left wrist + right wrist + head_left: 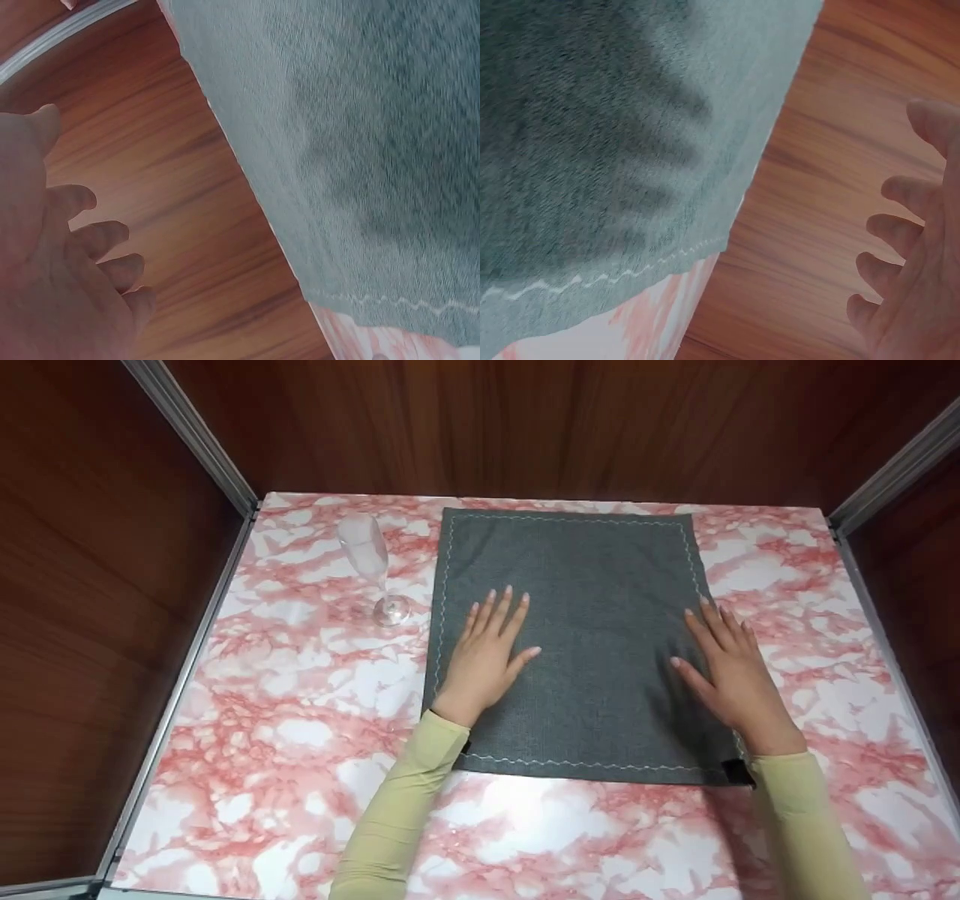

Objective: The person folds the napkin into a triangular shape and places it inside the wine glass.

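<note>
Dark grey square woven cloth with pale zigzag edge stitching (592, 607) lies flat on the pink-and-white marbled tabletop (300, 720); it looks light, soft and limp, likely to slide, and best taken by pinching a corner or hem. Left hand (487, 652) and right hand (731, 671) rest on it well apart, fingers straight, gripping nothing. A clear, fragile-looking champagne flute (371, 566) stands just beside its left edge.

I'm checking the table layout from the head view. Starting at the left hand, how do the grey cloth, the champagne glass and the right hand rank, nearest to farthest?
From the left hand:
1. Grey cloth, directly under the palm, touching.
2. Champagne glass, to its left, off the cloth.
3. Right hand, flat on the cloth's right edge.
</note>
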